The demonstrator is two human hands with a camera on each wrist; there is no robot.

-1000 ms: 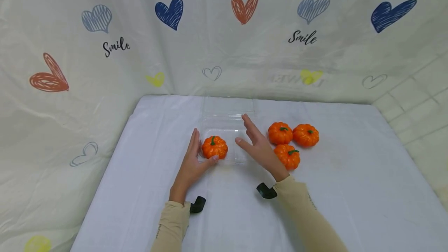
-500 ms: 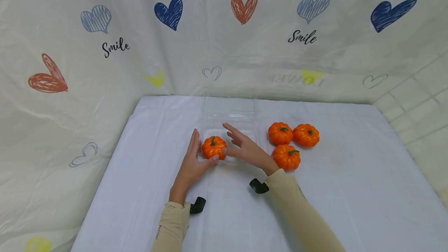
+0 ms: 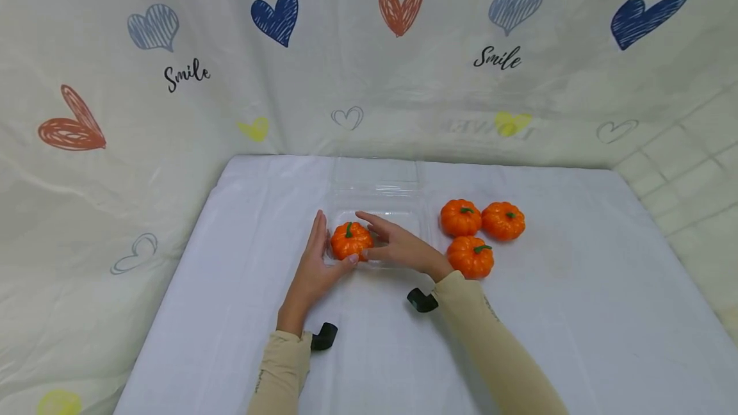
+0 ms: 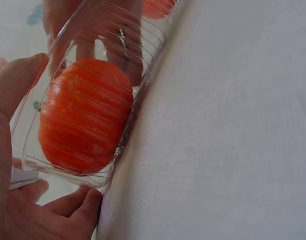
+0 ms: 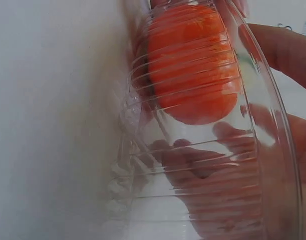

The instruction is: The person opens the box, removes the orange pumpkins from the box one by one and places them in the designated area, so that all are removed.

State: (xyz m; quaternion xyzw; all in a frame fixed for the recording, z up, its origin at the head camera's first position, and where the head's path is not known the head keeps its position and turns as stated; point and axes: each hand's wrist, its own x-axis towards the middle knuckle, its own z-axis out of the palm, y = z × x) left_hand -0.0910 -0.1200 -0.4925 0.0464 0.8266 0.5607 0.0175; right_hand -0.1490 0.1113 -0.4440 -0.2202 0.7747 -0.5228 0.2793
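A small orange pumpkin (image 3: pixel 351 240) with a green stem sits in the front left of a clear hinged plastic container (image 3: pixel 398 216), whose lid (image 3: pixel 376 175) lies back. My left hand (image 3: pixel 311 277) holds the container's left front corner. In the left wrist view, its thumb (image 4: pixel 13 85) is on the rim and its fingers (image 4: pixel 58 212) lie around the outside. Reaching in from the right, my right hand (image 3: pixel 406 252) holds the pumpkin's right side, thumb in front and fingers behind. Ribbed plastic partly blurs this contact in the right wrist view, where the pumpkin (image 5: pixel 192 65) shows through the wall.
Three more orange pumpkins stand together right of the container: one at the back left (image 3: pixel 460 217), one at the back right (image 3: pixel 503 221), one in front (image 3: pixel 470 257). A white cloth (image 3: pixel 576 312) covers the table. Behind it hangs a curtain (image 3: pixel 438 95) printed with hearts.
My right hand has moved left from over the container's right side to the pumpkin inside. My left hand stays at the corner. The pumpkins show no clear movement.
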